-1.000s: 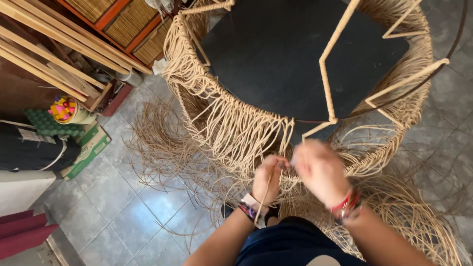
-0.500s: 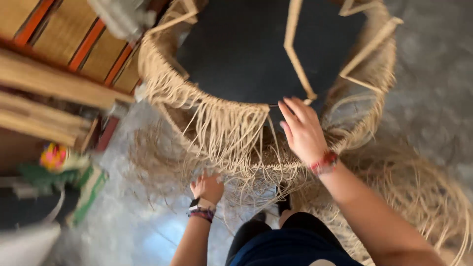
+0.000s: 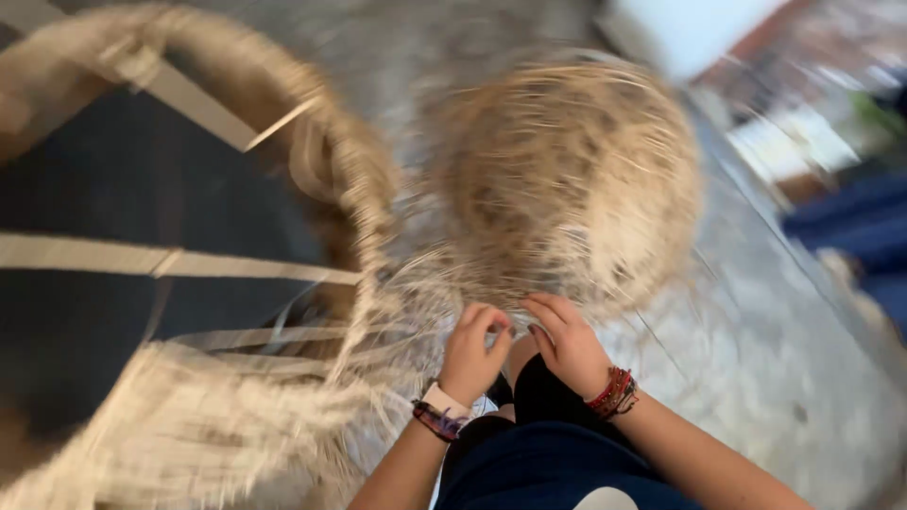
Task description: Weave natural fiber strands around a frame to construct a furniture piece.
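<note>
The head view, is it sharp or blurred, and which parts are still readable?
In the head view, strong motion blur smears the woven frame and the pile of straw fibres; the floor is streaked too. Both hands, left hand and right hand, stay fairly sharp, fingers curled at loose strands. Lighting is soft, with no hard glare.
</note>
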